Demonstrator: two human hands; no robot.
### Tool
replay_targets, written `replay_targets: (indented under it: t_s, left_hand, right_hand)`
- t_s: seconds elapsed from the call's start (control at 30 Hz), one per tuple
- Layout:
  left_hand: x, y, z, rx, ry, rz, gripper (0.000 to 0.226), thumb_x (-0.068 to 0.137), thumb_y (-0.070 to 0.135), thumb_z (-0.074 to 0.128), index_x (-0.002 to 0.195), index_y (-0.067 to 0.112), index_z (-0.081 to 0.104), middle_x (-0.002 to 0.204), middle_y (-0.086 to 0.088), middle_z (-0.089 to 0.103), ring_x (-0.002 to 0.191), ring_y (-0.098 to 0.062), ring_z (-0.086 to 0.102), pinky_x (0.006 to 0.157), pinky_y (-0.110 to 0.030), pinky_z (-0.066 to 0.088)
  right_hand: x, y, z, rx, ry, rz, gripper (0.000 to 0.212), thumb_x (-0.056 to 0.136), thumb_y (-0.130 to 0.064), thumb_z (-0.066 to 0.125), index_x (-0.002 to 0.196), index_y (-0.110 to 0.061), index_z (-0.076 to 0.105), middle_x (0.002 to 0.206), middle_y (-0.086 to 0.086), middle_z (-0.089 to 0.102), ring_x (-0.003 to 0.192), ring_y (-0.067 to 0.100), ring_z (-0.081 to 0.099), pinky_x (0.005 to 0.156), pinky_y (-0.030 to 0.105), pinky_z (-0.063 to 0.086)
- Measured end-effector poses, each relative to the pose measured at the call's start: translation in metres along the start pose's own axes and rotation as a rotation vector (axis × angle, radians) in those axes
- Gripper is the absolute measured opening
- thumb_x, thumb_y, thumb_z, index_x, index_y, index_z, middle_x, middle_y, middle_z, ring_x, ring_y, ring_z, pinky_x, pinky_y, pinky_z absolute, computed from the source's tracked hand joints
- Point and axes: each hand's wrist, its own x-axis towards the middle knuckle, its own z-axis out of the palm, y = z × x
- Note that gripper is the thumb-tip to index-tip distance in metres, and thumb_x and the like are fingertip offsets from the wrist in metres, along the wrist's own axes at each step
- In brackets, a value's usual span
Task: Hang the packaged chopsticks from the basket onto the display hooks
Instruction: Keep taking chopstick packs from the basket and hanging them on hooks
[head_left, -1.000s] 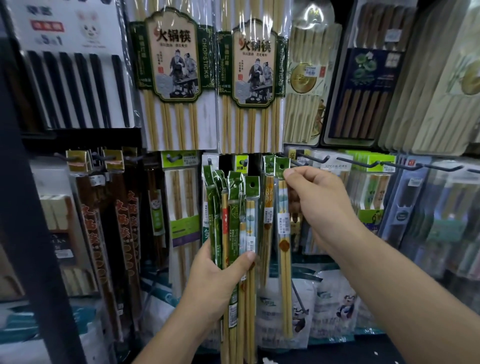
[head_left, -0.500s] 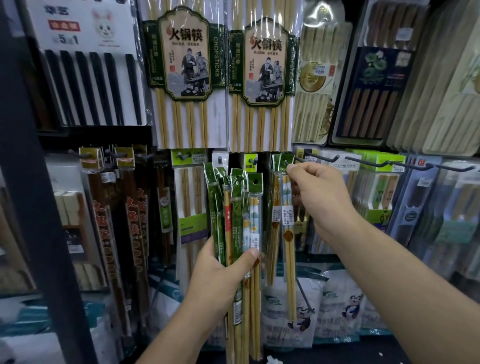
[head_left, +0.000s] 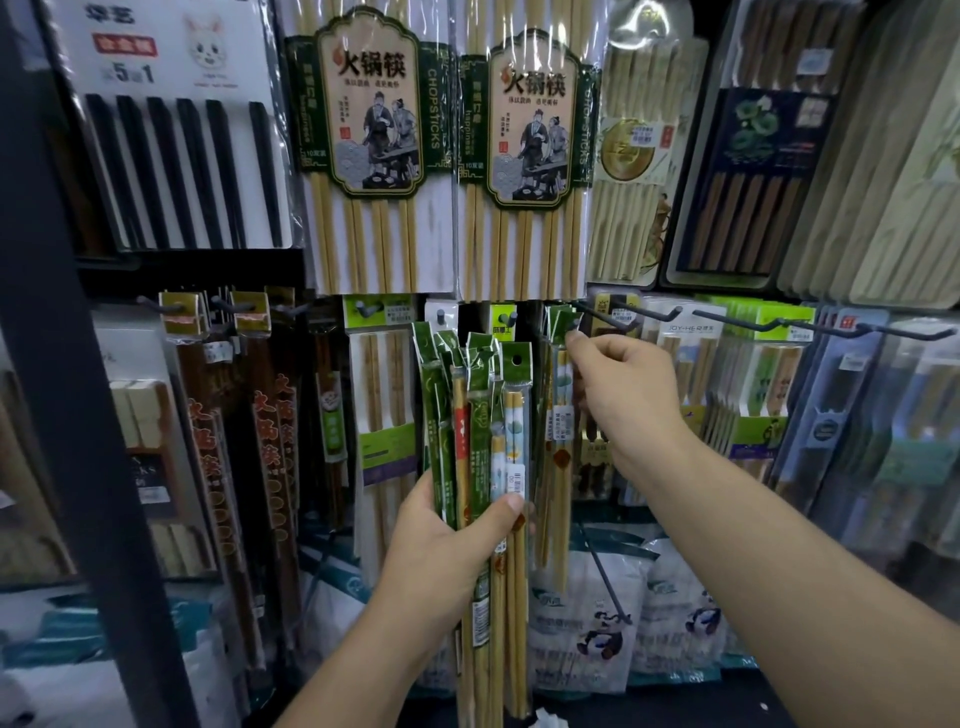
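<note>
Now, hook pack: narrow clear pack of bamboo chopsticks w/ green header (head_left: 560, 436), hangs upright; header at tip of dark wire display hook (head_left: 605, 315); can't tell if threaded.
Right grip (head_left: 623, 395): fingertips pinch that header's top.
Left grip (head_left: 447, 551): clenched round bunch of green-topped chopstick packs (head_left: 483, 415), upright, just left of hook pack.
Above: large green-label hot-pot chopstick packs (head_left: 369, 119), side by side.
Below: white panda-print bags (head_left: 597, 629).
Left edge: dark metal shelf post (head_left: 67, 364).

shop | packaged chopsticks (head_left: 374, 156) hang in rows on display hooks (head_left: 649, 314) | price stickers (head_left: 519, 475)
</note>
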Motion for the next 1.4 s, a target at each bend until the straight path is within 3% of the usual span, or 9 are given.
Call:
replay_targets:
  t_s: [0.07, 0.13, 0.23, 0.4, 0.6, 0.77, 0.93, 1.27, 1.4]
  left_hand:
    - [0.001, -0.002, 0.001, -0.011, 0.016, -0.016, 0.070, 0.072, 0.053, 0.087, 0.131, 0.034, 0.055, 0.124, 0.020, 0.067, 0.113, 0.001, 0.061, 0.102, -0.033, 0.047]
    - [0.002, -0.002, 0.000, -0.017, 0.029, 0.001, 0.064, 0.072, 0.053, 0.086, 0.124, 0.042, 0.049, 0.117, 0.031, 0.059, 0.103, 0.010, 0.055, 0.098, -0.024, 0.041]
    - [0.001, -0.002, 0.000, -0.024, 0.002, 0.016, 0.076, 0.073, 0.052, 0.086, 0.138, 0.033, 0.051, 0.112, 0.032, 0.060, 0.111, 0.001, 0.057, 0.099, -0.027, 0.039]
    - [-0.001, 0.001, 0.000, -0.002, -0.052, 0.064, 0.032, 0.082, 0.032, 0.085, 0.107, 0.037, 0.066, 0.100, 0.021, 0.077, 0.091, 0.002, 0.073, 0.070, -0.014, 0.053]
    - [-0.005, 0.004, 0.000, -0.022, -0.043, 0.042, 0.038, 0.079, 0.037, 0.086, 0.111, 0.035, 0.065, 0.100, 0.021, 0.077, 0.090, 0.003, 0.072, 0.079, -0.023, 0.052]
    - [-0.004, 0.006, -0.002, -0.030, -0.045, 0.053, 0.029, 0.084, 0.029, 0.084, 0.105, 0.036, 0.064, 0.093, 0.029, 0.074, 0.084, 0.010, 0.069, 0.059, 0.000, 0.047]
    - [-0.009, 0.014, -0.003, -0.124, -0.073, 0.004, 0.023, 0.091, 0.011, 0.076, 0.108, 0.019, 0.063, 0.088, -0.006, 0.079, 0.080, -0.012, 0.077, 0.056, -0.012, 0.056]
    - [-0.010, 0.016, -0.003, -0.174, -0.081, 0.014, 0.021, 0.091, 0.010, 0.075, 0.107, 0.017, 0.064, 0.088, -0.009, 0.078, 0.079, -0.016, 0.077, 0.058, -0.018, 0.058]
    - [-0.009, 0.014, -0.002, -0.175, -0.079, 0.017, 0.021, 0.091, 0.010, 0.076, 0.108, 0.015, 0.065, 0.088, -0.008, 0.078, 0.079, -0.020, 0.078, 0.063, -0.026, 0.061]
  right_hand:
    - [0.000, 0.004, 0.000, -0.013, 0.014, -0.011, 0.044, 0.099, -0.035, 0.063, 0.088, 0.007, 0.067, 0.072, 0.013, 0.053, 0.064, 0.018, 0.049, 0.068, 0.027, 0.046]
    - [-0.004, 0.006, -0.002, -0.015, 0.032, -0.003, 0.040, 0.098, -0.037, 0.065, 0.085, 0.001, 0.067, 0.069, 0.007, 0.055, 0.063, 0.014, 0.051, 0.067, 0.027, 0.043]
    - [-0.021, 0.005, -0.006, 0.006, 0.021, -0.029, 0.032, 0.096, -0.039, 0.067, 0.079, -0.013, 0.067, 0.061, -0.002, 0.055, 0.060, 0.009, 0.053, 0.067, 0.026, 0.045]
    - [-0.053, 0.001, -0.002, -0.032, -0.210, -0.140, 0.021, 0.095, -0.036, 0.068, 0.075, -0.029, 0.073, 0.068, -0.010, 0.066, 0.062, 0.000, 0.059, 0.057, 0.012, 0.048]
    - [-0.054, 0.000, -0.003, 0.004, -0.223, -0.128, 0.022, 0.098, -0.026, 0.064, 0.077, -0.027, 0.070, 0.070, 0.007, 0.062, 0.064, 0.009, 0.056, 0.061, 0.023, 0.051]
    - [-0.040, -0.004, -0.009, 0.107, -0.123, -0.102, 0.023, 0.097, -0.022, 0.062, 0.075, -0.021, 0.068, 0.067, 0.002, 0.056, 0.062, 0.016, 0.051, 0.056, 0.029, 0.045]
    - [-0.021, -0.008, -0.010, 0.114, -0.028, -0.048, 0.027, 0.097, -0.023, 0.061, 0.071, -0.027, 0.069, 0.064, 0.001, 0.054, 0.061, 0.017, 0.050, 0.057, 0.032, 0.044]
    - [-0.006, -0.001, -0.007, 0.077, -0.045, -0.004, 0.021, 0.093, -0.016, 0.059, 0.087, 0.004, 0.058, 0.072, 0.010, 0.048, 0.066, 0.021, 0.043, 0.050, 0.021, 0.043]
    - [-0.005, 0.000, -0.006, 0.062, -0.039, -0.022, 0.025, 0.092, -0.018, 0.058, 0.086, 0.006, 0.056, 0.073, 0.008, 0.046, 0.069, 0.020, 0.042, 0.063, 0.031, 0.041]
